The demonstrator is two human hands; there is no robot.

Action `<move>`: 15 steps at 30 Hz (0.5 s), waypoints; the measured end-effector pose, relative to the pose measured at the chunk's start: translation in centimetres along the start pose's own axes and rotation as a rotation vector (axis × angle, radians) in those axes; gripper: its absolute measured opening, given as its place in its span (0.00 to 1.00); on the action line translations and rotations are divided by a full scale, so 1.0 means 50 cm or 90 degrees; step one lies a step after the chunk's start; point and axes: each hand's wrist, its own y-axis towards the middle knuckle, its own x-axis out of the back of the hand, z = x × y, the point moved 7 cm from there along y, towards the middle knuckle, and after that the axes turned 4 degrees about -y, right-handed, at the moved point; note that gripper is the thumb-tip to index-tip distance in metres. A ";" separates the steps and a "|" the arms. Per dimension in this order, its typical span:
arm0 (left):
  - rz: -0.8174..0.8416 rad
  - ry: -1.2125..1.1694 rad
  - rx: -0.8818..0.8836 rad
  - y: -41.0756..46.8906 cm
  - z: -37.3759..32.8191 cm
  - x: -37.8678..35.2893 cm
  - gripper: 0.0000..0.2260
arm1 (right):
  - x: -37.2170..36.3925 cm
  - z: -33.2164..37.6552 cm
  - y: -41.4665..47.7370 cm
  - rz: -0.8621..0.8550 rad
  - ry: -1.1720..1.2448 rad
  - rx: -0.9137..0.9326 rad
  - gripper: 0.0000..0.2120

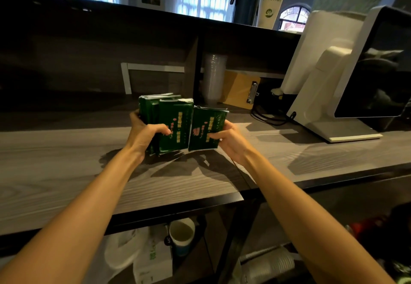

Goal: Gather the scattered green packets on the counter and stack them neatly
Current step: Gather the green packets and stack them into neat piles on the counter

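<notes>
My left hand [145, 135] grips a bundle of several green packets [171, 119], held upright on edge just above the grey wood-grain counter [66, 172]. The packets carry yellow and red print. My right hand [226, 139] grips a smaller bunch of green packets [206, 125], also upright. The two bunches sit side by side and touch along their inner edges. Fingers of both hands curl round the lower parts of the packets.
A white point-of-sale terminal [333, 79] stands at the right with cables [271, 117] beside it. Behind the packets are stacked clear cups [213, 77] and a wooden clipboard [241, 90]. A tall paper cup [271, 1] stands on the upper ledge. Cups and bags lie under the counter.
</notes>
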 end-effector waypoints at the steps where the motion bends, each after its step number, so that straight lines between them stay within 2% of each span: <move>1: 0.015 0.009 -0.004 -0.005 0.003 -0.008 0.38 | -0.011 -0.009 -0.001 0.015 -0.014 -0.010 0.20; 3: 0.074 0.018 -0.011 -0.016 0.010 -0.028 0.35 | -0.031 -0.022 -0.001 0.023 -0.053 -0.022 0.23; 7: 0.205 0.019 0.025 -0.038 0.021 -0.046 0.41 | -0.061 -0.024 -0.002 0.070 -0.107 -0.028 0.39; 10: 0.295 0.053 0.043 -0.054 0.016 -0.055 0.47 | -0.081 -0.023 -0.008 0.134 -0.120 -0.029 0.38; 12: 0.295 0.035 0.015 -0.058 0.000 -0.057 0.56 | -0.088 -0.023 -0.009 0.152 -0.117 -0.023 0.37; 15: 0.224 0.019 -0.050 -0.059 -0.032 -0.057 0.71 | -0.105 -0.025 -0.005 0.159 -0.108 -0.021 0.38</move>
